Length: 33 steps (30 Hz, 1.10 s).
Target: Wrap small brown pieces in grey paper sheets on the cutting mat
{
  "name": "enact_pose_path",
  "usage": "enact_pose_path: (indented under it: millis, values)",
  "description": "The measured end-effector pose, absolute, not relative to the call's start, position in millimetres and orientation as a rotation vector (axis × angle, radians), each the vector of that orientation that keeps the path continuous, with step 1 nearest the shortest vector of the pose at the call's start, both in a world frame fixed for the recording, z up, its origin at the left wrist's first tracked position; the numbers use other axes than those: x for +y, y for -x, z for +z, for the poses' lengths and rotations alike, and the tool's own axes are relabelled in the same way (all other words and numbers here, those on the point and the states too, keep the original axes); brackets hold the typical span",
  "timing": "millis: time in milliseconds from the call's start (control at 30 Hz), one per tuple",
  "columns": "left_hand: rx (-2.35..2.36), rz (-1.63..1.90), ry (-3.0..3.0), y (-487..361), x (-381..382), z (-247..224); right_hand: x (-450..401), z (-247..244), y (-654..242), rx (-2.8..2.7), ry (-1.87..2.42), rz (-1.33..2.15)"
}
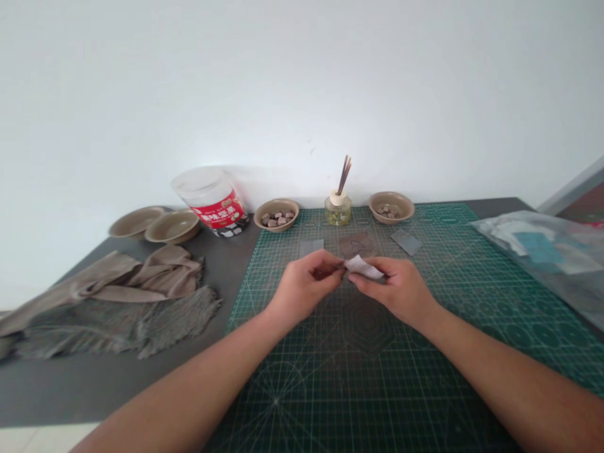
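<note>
Above the green cutting mat (302, 377), my right hand (394, 286) pinches a small whitish-grey piece (363, 267) between thumb and fingers. My left hand (309, 280) is closed in a pinch at the left end of that piece; a tiny dark bit shows at its fingertips, too small to make out. Behind the hands, a brownish see-through sheet (356, 243) lies on the mat. A small grey flat packet (311, 246) is to its left, and another grey packet (406, 241) is to its right.
At the back stand a bowl of brown pieces (277, 216), a reed diffuser (338, 209) and another bowl (391, 207). A red-labelled jar (212, 201), two bowls (173, 228) and crumpled cloths (117, 302) are at left. A plastic bag (547, 251) lies at right.
</note>
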<state>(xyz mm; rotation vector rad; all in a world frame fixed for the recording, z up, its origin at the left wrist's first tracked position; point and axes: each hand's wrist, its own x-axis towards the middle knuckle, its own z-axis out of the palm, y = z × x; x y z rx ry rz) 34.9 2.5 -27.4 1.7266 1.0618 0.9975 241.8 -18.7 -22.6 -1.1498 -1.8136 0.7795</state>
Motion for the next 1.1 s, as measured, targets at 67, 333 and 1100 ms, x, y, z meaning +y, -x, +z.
enact_pose_path:
  millis: [67,333,1100]
  values:
    - [1.098,1.045,-1.739,-36.0,0.9,-25.3,-20.0,-21.5,-239.8,-1.826,1.116,0.679]
    - [1.145,1.05,-1.788,-37.5,-2.3,-26.8,-21.2,-27.5,-236.4,-1.942,1.054,0.377]
    - [1.18,1.098,-1.936,-34.8,-9.1,-22.4,-26.1,-24.1,-234.4,-2.198,1.048,0.044]
